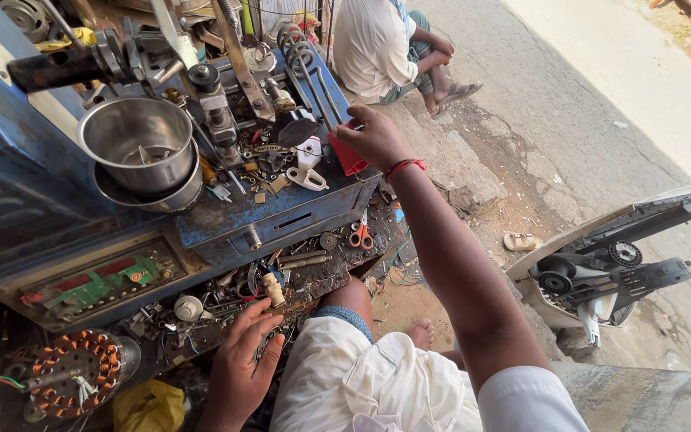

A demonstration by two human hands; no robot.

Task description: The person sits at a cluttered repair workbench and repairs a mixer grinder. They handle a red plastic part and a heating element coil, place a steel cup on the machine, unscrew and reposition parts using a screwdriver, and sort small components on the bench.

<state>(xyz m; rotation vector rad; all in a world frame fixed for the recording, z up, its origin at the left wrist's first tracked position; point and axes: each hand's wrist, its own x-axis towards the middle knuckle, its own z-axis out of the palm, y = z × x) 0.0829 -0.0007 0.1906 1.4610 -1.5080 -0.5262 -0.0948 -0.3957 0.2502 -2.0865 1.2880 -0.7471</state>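
Outdoors beside a dusty road, you sit at a worn blue metal workbench [225, 224] heaped with screws, springs and small parts. Your right hand [373, 138] reaches over the bench's far edge, fingers closed on a small red plastic piece [348, 154], flat and angular, at the bench's right end. Your left hand [241, 364] rests open, fingers spread, on the lower shelf of scrap [313, 268], near a copper-wound fan stator [69, 376]. Two nested steel bowls [139, 148] stand on the benchtop, the upper one holding a small metal piece. Orange-handled scissors [360, 235] lie on the shelf. Another person [377, 44] sits behind.
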